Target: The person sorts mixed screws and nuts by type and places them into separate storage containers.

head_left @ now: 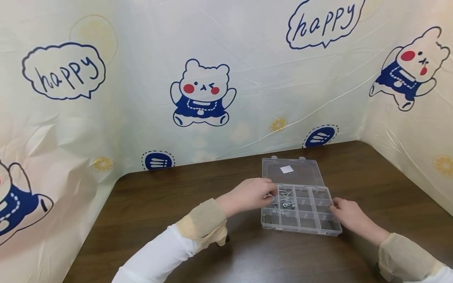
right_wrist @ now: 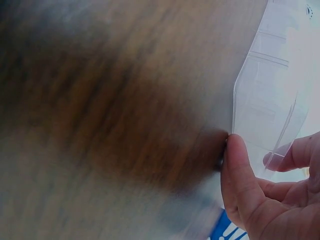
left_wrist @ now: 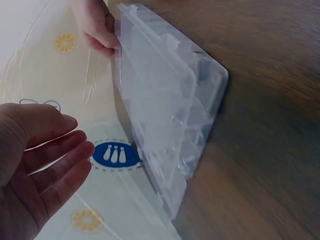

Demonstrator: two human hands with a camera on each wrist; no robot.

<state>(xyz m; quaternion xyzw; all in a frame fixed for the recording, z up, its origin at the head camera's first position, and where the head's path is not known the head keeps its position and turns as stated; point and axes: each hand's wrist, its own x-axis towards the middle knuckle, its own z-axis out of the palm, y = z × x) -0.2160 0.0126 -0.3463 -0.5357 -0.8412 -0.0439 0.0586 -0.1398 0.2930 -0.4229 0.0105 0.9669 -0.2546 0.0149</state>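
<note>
A clear plastic compartment box lies on the table with its lid folded back. Screws and small ring-like metal pieces sit in its left-hand compartments. Over the left column is my left hand; in the left wrist view its fingers are loosely bent, with nothing visible between them and the thumb. My right hand pinches the right side wall of the box, with thumb and fingers on either side of the clear plastic in the right wrist view.
The brown wooden table extends around the box. A printed cloth with bears and lemon slices hangs behind and at both sides. A small white square label lies on the lid.
</note>
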